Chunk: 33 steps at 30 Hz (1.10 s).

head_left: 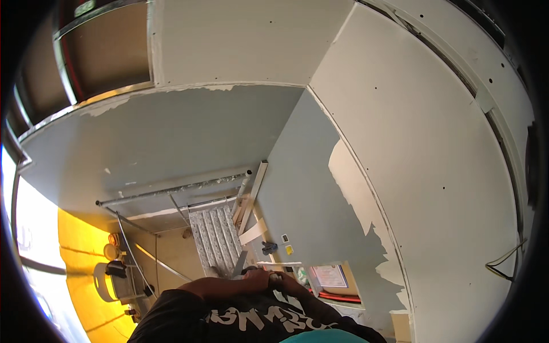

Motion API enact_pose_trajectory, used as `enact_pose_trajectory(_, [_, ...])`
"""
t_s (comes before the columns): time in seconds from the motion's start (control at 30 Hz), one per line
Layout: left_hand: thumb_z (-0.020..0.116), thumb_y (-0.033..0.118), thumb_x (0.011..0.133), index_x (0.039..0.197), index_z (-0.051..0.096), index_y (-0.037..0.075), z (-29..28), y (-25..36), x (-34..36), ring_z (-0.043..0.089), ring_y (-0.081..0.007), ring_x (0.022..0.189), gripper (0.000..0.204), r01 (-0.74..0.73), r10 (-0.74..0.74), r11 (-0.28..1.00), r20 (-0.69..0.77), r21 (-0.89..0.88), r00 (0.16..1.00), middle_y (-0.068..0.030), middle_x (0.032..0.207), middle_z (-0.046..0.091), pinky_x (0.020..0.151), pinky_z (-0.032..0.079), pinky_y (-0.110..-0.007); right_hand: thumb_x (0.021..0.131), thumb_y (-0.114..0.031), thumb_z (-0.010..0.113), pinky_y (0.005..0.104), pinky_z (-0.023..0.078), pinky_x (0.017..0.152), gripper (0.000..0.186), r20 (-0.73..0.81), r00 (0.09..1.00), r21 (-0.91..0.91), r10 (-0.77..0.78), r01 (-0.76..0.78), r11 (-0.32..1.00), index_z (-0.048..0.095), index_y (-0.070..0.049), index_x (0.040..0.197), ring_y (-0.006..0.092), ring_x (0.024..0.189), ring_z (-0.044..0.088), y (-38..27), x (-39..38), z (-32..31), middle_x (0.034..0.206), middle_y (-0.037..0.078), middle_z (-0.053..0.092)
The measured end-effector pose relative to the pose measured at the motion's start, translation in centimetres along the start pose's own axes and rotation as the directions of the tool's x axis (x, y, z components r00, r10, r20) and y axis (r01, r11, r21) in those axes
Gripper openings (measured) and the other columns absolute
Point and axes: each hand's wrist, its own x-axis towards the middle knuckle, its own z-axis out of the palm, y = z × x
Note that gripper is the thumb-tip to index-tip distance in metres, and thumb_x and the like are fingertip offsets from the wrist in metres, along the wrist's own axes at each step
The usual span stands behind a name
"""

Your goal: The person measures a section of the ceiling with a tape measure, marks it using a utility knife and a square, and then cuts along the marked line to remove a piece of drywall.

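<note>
Teal shape (326,337) is cropped; hands (255,275) bunch indistinctly beside a grey blade (240,264).

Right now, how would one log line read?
hands: close together; flat blade: by hands, grip unclear; metal platform: beyond; wall: patchy white

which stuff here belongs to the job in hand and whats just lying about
Probably the job:
- flat grey blade, by the hands
- pale patch on the wall
- ribbed platform

Seemingly lying about:
- framed sheet
- dark crumpled item
</note>
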Motion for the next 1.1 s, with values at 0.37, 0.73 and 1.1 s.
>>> enact_pose_trajectory(0.37, [0.062,0.03,0.087,0.125,0.066,0.011,-11.0,0.5,10.4,0.074,-0.037,0.091,0.043,-0.455,0.438,0.889,0.383,-0.05,0.813,-0.0194,0.095,0.075,0.079,0.059,-0.051,0.092,-0.036,0.075,0.0251,0.046,0.062,0.062,-0.069,0.994,0.052,-0.083,0.087,0.995,0.052,-0.006,0.141,0.0097,0.075,0.057,-2.8,11.8,-3.6,0.099,0.005,0.064])
enact_pose_trajectory(0.73, [0.073,0.048,0.082,0.137,0.059,0.02,-15.3,-6.7,19.4,0.073,-0.0378,0.097,0.063,-0.233,0.092,0.922,0.411,0.308,0.907,-0.0161,0.107,0.074,0.083,0.058,-0.047,0.089,-0.03,0.077,0.0287,0.053,0.079,0.067,-0.002,0.994,0.089,-0.111,0.111,0.99,0.047,-0.004,0.143,0.0148,0.096,0.063,-10.6,16.1,-8.5,0.117,0.009,0.063])
enact_pose_trajectory(1.1, [0.064,0.035,0.086,0.117,0.073,0.015,-19.0,-9.9,26.3,0.073,-0.0359,0.09,0.038,-0.529,0.172,0.771,0.683,0.356,0.71,-0.0184,0.101,0.075,0.079,0.058,-0.05,0.091,-0.047,0.068,0.0355,0.053,0.085,0.072,-0.078,0.994,-0.164,0.076,-0.088,0.983,0.045,-0.009,0.149,0.0215,0.105,0.06,-14.3,18.5,-8.4,0.132,0.011,0.059])
